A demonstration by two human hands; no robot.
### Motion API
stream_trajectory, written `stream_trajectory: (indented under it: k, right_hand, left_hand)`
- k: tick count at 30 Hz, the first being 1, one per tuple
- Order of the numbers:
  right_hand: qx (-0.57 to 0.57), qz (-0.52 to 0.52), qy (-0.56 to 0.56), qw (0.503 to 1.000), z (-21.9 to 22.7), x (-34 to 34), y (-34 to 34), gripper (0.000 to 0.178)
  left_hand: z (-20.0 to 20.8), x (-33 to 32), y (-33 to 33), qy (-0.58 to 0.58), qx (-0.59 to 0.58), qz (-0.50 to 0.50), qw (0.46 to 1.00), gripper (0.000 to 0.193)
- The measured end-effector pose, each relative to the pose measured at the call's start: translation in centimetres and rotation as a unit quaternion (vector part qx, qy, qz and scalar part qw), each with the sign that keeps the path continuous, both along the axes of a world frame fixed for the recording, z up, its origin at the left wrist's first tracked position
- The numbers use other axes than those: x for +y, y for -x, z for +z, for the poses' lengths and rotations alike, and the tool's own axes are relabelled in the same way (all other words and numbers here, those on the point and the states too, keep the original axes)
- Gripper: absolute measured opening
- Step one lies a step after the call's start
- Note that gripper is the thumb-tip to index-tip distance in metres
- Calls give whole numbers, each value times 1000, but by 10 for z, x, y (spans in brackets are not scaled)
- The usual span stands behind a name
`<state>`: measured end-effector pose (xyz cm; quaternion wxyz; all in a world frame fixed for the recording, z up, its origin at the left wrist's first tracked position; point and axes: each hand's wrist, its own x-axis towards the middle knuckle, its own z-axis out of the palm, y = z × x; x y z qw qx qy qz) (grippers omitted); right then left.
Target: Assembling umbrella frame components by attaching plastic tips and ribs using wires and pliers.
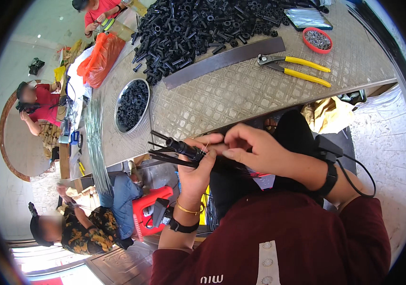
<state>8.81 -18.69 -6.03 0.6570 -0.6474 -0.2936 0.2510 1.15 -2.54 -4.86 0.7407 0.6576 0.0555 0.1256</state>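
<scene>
Black plastic makes up the tube (179,146) that the left hand (194,173) grasps, its thumb and fingers curled round it, together with several thin black rods (162,156) that poke out toward the left. Tube and rods are held over the lap, just off the near edge of the patterned table (241,85). Beside them, the right hand (257,151) is bent inward, thumb and forefinger close together near the left fingertips; whether they pinch anything, I cannot tell. Bands with small devices circle both wrists. On the table, a big heap of black parts (203,33) spreads along the far side, with a long dark strip (226,62) lying in front of it. Pliers with yellow handles (307,78) rest to the right of the strip, near a red dish (314,50) of small metal bits. To the left stands a metal bowl (141,122) filled with black pieces, and beyond it a bundle of thin, shiny wires (94,137) hangs over the edge. Farther left, a person in a flowered shirt (91,232) sits near a red stool (153,204).
</scene>
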Motion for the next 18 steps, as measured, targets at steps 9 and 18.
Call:
stream_trajectory:
  k: [9, 18]
  right_hand:
    - [-221, 25, 44, 974, 30, -7, -11, 48]
    - [-156, 3, 33, 987, 21, -3, -4, 24]
  left_hand:
    - [5, 0, -5, 18, 40, -98, 994, 31]
    - [12, -8, -4, 58, 42, -80, 994, 28]
